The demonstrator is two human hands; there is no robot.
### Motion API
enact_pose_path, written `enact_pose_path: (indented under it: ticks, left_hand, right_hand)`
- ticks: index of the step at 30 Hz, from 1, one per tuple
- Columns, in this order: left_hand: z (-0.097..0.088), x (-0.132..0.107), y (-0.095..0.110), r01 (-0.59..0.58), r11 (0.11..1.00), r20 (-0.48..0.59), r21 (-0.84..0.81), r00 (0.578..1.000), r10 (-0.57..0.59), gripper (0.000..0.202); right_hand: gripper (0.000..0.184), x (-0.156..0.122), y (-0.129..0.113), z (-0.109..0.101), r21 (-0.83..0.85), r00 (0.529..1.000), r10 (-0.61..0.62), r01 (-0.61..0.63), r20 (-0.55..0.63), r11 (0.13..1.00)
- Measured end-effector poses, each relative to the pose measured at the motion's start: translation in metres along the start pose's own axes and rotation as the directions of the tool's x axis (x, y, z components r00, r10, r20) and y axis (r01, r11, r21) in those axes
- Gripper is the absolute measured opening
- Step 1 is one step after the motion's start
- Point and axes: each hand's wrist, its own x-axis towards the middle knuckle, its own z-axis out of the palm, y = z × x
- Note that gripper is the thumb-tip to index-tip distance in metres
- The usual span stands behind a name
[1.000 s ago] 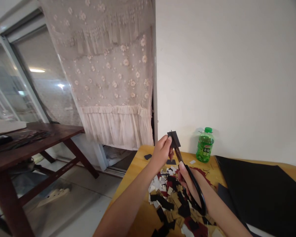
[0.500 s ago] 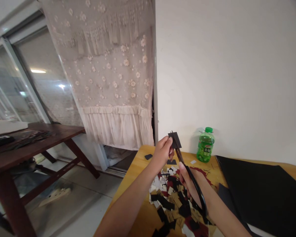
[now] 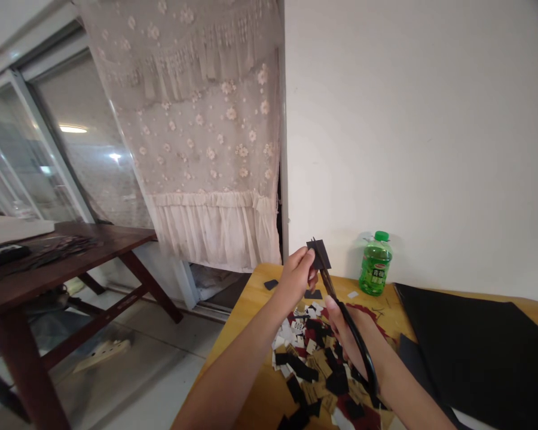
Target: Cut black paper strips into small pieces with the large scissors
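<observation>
My left hand [image 3: 299,270] pinches a small black card piece [image 3: 324,255] between thumb and fingers, raised above the far part of the yellow wooden table [image 3: 237,334]. In my right hand [image 3: 357,328] is a pair of scissors [image 3: 354,334] with large black handles. Their dark blades lie across the card, tips showing past its top edge. Whether the blades are fully closed I cannot make out. Beneath both hands spreads a heap of cut paper pieces [image 3: 316,358] in black, tan, white and dark red.
A bottle of green liquid [image 3: 376,266] stands by the wall at the table's back. Large black sheets [image 3: 479,352] lie on the right. To the left is a dark red wooden table [image 3: 94,251] with scraps on it. A lace curtain [image 3: 206,137] hangs behind.
The view has shifted very slightly. Both hands, the card and the scissors hold nearly the same position.
</observation>
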Motion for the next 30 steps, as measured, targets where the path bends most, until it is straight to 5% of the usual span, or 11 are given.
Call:
enact_pose_path:
  ticks: [30]
  left_hand:
    - [-0.001,0.000,-0.005,-0.037,0.999,-0.003,0.038,0.999,0.037,0.042]
  right_hand:
    - [0.054,0.000,0.009,0.002,0.055,0.984,0.160,-0.164,0.082,0.985]
